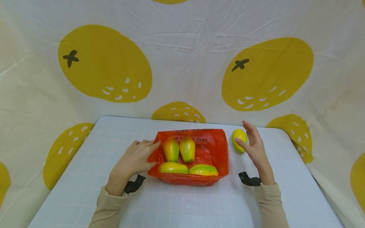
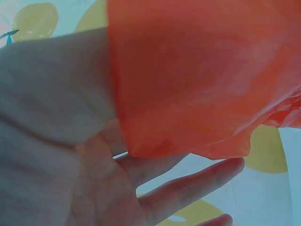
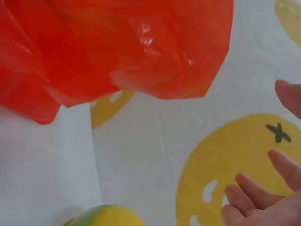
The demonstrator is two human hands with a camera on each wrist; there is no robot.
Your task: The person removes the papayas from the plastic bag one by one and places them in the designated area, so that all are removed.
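A red plastic bag point(image 1: 188, 181) stands with its mouth wide, the mangoes inside it in sight. Two yellow-green mangoes lean side by side at the back, such as this mango point(image 1: 171, 150), and two more lie along the front, one being this mango point(image 1: 203, 170). My left hand point(image 1: 136, 160) rests at the bag's left edge with loosely spread fingers; in the left wrist view the red plastic covers part of that hand. To the right of the bag, my right hand point(image 1: 254, 148) hovers with thumb and fingers apart beside a loose mango point(image 1: 238, 134), its thumb overlapping the fruit in the head view.
The bag and loose mango are on a white table point(image 1: 196, 205) with a faint grid. Behind it hangs a pale cloth point(image 1: 185, 76) printed with large yellow fruits. Black straps point(image 1: 249, 180) sit at both wrists.
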